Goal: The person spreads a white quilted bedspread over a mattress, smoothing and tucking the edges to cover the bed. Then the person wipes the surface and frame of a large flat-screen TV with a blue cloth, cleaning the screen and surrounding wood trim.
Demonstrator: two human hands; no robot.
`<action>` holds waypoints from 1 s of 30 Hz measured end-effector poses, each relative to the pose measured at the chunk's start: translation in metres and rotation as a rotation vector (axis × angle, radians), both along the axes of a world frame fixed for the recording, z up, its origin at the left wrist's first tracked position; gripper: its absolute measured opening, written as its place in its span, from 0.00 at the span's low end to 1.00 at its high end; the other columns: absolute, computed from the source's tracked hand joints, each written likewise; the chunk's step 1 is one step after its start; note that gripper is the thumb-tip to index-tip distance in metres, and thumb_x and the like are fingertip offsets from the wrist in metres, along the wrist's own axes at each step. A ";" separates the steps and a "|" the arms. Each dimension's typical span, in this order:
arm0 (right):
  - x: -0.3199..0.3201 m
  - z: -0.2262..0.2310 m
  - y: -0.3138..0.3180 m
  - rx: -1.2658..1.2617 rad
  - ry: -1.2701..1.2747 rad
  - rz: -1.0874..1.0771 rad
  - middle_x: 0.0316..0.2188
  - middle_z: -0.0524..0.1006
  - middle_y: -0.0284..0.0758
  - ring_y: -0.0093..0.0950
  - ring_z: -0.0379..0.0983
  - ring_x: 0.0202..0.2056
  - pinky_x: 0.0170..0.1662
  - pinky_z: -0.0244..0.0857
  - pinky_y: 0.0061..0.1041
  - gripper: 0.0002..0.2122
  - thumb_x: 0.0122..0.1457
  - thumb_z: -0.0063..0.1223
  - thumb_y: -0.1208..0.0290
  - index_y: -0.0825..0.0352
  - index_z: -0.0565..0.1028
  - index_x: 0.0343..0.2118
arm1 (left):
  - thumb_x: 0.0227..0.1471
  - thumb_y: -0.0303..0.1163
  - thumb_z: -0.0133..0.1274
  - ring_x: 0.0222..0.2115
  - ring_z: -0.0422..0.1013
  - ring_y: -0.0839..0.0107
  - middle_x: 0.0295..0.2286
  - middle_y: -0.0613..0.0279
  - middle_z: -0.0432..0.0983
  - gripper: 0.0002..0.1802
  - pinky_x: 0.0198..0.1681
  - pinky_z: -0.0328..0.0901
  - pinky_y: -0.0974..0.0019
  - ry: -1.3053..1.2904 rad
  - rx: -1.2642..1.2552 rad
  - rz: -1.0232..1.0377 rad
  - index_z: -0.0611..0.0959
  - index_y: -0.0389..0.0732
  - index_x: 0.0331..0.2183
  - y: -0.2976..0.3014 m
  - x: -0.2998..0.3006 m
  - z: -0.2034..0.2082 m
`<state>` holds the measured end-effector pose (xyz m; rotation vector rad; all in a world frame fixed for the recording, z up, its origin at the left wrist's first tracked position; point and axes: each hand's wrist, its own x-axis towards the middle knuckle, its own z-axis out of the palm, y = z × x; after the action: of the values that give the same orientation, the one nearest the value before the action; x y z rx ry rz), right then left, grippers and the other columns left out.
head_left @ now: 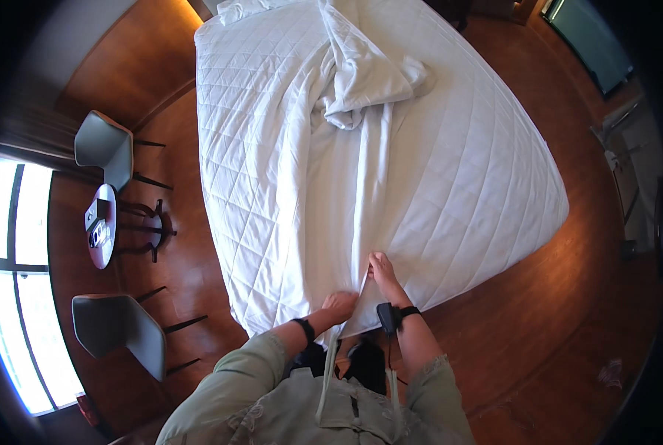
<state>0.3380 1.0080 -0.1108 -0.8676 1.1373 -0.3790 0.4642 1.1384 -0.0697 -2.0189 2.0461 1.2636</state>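
A bedroom, perhaps a hotel's: a wide bed [487, 163], small round table [107, 195] and grey chairs [103, 145] show it.

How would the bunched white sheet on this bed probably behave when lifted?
The white sheet is probably floppy, because it lies in loose folds and a crumpled heap. It seems light for its size, since its edge at the right hand looks thin. The heap, resting on the quilted bed cover, may drag.
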 end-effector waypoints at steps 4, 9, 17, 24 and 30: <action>0.031 -0.003 -0.055 -0.166 0.041 -0.232 0.33 0.73 0.35 0.25 0.70 0.32 0.36 0.66 0.27 0.21 0.55 0.56 0.60 0.74 0.67 0.41 | 0.49 0.27 0.40 0.36 0.72 0.48 0.29 0.45 0.74 0.09 0.42 0.64 0.49 0.067 0.025 -0.029 0.75 0.40 0.32 -0.002 0.008 0.004; 0.071 0.008 -0.162 -0.355 0.145 -0.192 0.30 0.74 0.37 0.25 0.70 0.31 0.34 0.64 0.27 0.18 0.51 0.59 0.63 0.74 0.71 0.36 | 0.48 0.27 0.42 0.37 0.72 0.49 0.29 0.47 0.75 0.11 0.42 0.65 0.50 -0.015 0.035 0.047 0.77 0.41 0.34 0.000 -0.007 0.014; 0.007 -0.006 -0.271 -0.253 0.404 -0.219 0.22 0.75 0.40 0.29 0.72 0.25 0.29 0.64 0.30 0.12 0.42 0.57 0.72 0.75 0.74 0.28 | 0.47 0.26 0.44 0.44 0.70 0.56 0.36 0.55 0.77 0.16 0.47 0.62 0.53 -0.181 0.127 0.318 0.77 0.47 0.41 0.001 -0.032 0.005; -0.152 0.005 -0.228 -0.221 0.335 -0.087 0.24 0.76 0.38 0.28 0.72 0.27 0.32 0.66 0.29 0.11 0.41 0.59 0.72 0.73 0.74 0.27 | 0.46 0.27 0.46 0.44 0.70 0.56 0.36 0.57 0.76 0.13 0.46 0.63 0.50 -0.197 0.345 0.084 0.77 0.47 0.36 0.013 -0.055 0.016; -0.288 0.021 -0.192 -0.161 0.318 -0.361 0.29 0.76 0.33 0.23 0.70 0.30 0.36 0.64 0.23 0.09 0.47 0.55 0.79 0.74 0.75 0.32 | 0.45 0.31 0.48 0.45 0.67 0.63 0.32 0.64 0.75 0.09 0.45 0.60 0.53 -0.153 0.244 0.139 0.81 0.50 0.31 0.014 -0.130 0.012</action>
<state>0.0500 0.8157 -0.0899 -0.8823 1.5827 -0.6525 0.3337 1.1521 -0.0582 -2.0992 1.6251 1.2625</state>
